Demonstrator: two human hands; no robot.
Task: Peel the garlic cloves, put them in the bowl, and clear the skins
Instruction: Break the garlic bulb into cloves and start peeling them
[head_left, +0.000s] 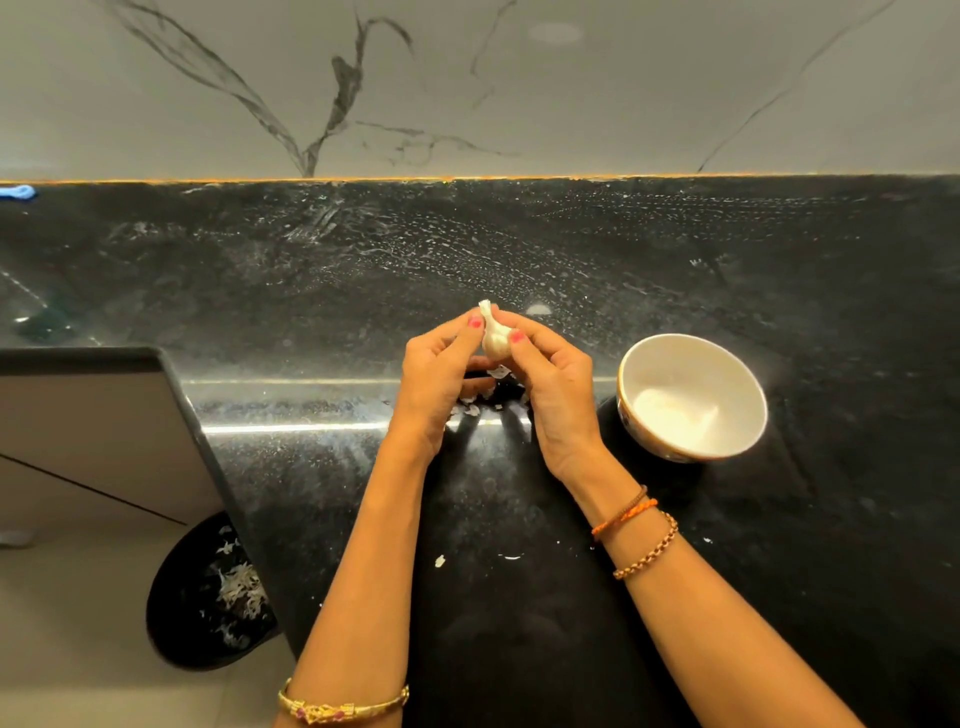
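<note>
A white garlic bulb (495, 336) with its stem pointing up is held above the black counter. My left hand (440, 384) pinches it from the left and my right hand (553, 389) pinches it from the right, thumbs on its front. Several bits of white skin (475, 408) lie on the counter under my hands. A white bowl (693, 397) stands to the right of my right hand, with pale peeled garlic (675, 410) faintly visible inside.
A black bin (208, 592) with skins in it stands on the floor at lower left, below the counter's edge. Two loose skin flakes (440, 561) lie nearer me. The black counter (519, 260) runs back to a marbled wall.
</note>
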